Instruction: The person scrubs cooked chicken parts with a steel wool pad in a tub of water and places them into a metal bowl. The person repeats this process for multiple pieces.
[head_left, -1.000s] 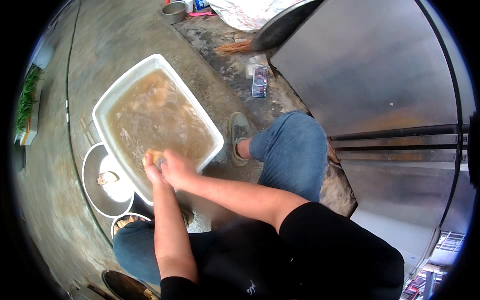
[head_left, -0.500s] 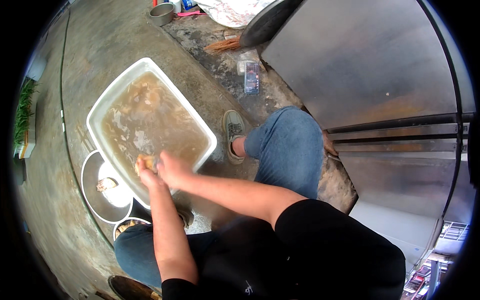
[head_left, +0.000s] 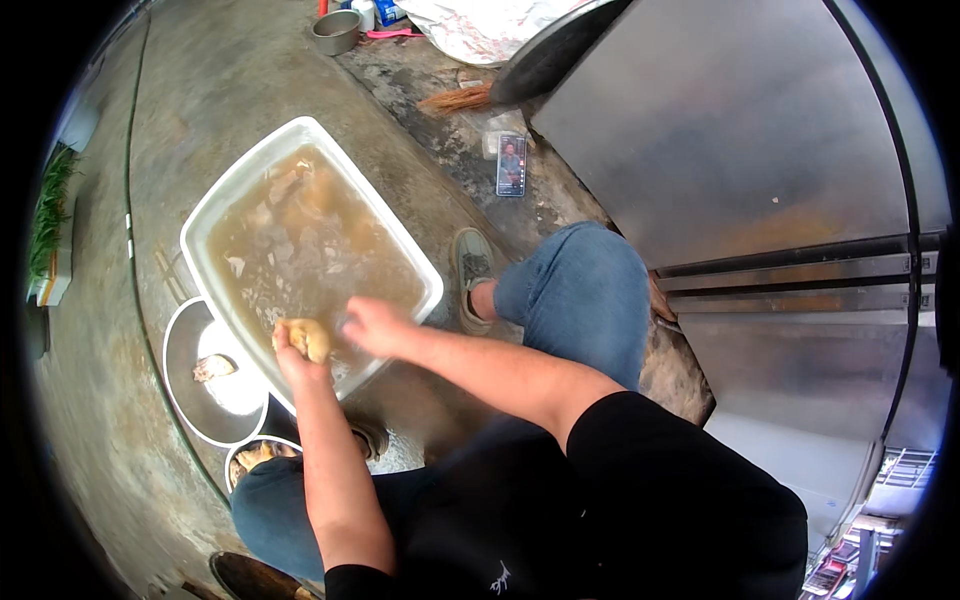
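Note:
My left hand (head_left: pixel 299 362) is closed around a lumpy, yellowish-tan piece (head_left: pixel 308 338), held above the near end of a white rectangular tub (head_left: pixel 385 208). Murky brown water (head_left: pixel 310 240) fills much of the tub, and pale pieces show in it. Just right of the lumpy piece, my right hand (head_left: pixel 378 326) is apart from it, fingers curled. A small dark blur shows at those fingertips; what they hold is too smeared to name. Left of the tub, a round metal bowl (head_left: pixel 212 410) contains one pale, brownish piece (head_left: pixel 213 368).
Another bowl (head_left: pixel 250 452) with yellowish-brown pieces stands beside my left knee. A lit phone (head_left: pixel 511 165) lies beyond my shoe (head_left: pixel 470 262), near a straw broom (head_left: pixel 455 99). Metal cabinet doors (head_left: pixel 745 130) rise at right. A hose (head_left: pixel 130 200) runs along the concrete floor at left.
My right hand has moved away from the yellowish piece to the right, so more of the piece shows. My left hand still holds it. The view has shifted slightly.

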